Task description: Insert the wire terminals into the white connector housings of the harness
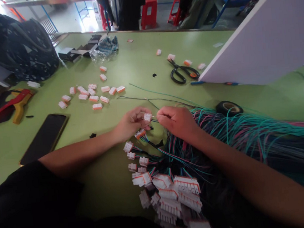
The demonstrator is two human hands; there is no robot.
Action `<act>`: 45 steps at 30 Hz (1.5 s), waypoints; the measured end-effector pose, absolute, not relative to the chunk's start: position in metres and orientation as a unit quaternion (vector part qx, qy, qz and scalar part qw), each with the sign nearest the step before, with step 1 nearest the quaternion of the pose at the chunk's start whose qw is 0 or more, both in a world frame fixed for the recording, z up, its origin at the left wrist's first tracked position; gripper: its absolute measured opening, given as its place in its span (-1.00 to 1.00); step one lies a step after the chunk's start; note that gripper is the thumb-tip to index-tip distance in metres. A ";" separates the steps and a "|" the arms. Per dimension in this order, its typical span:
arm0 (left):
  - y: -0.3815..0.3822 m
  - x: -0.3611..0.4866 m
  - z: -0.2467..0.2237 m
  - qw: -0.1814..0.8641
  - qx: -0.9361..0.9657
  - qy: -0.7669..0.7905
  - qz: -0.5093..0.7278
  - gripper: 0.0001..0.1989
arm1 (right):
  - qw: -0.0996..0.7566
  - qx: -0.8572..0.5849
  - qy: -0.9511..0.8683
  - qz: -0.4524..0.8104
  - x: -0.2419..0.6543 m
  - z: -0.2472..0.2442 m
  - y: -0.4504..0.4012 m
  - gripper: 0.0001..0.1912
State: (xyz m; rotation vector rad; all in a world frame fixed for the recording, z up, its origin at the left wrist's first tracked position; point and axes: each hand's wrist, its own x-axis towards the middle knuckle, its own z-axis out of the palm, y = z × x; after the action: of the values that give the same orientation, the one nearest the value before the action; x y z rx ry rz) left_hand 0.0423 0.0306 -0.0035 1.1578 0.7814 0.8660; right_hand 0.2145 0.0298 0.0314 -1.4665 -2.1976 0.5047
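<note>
Between the fingers of my left hand is a small white connector housing. Just to its right, my right hand is closed in a pinch on a thin wire, whose end is at the housing. Whether the wire tip sits inside it I cannot tell. Below the hands lies a wire harness with several white connectors on its ends. A long bundle of green, pink and dark wires runs off to the right under my right forearm.
Loose connectors are scattered on the green table. Black scissors and a tape roll lie to the right. A phone, red-yellow tool and patterned bag are left. A white panel stands at right.
</note>
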 end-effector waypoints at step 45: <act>0.036 0.045 -0.007 0.681 0.556 0.298 0.373 -0.80 | 0.329 -0.542 -0.733 0.247 0.224 0.051 0.107 -0.68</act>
State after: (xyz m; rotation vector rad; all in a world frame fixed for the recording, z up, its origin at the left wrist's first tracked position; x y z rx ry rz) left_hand 0.0445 0.0357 -0.0071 1.2473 0.6694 0.8367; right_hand 0.2235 0.1074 0.0509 -1.4183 -1.9181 0.6471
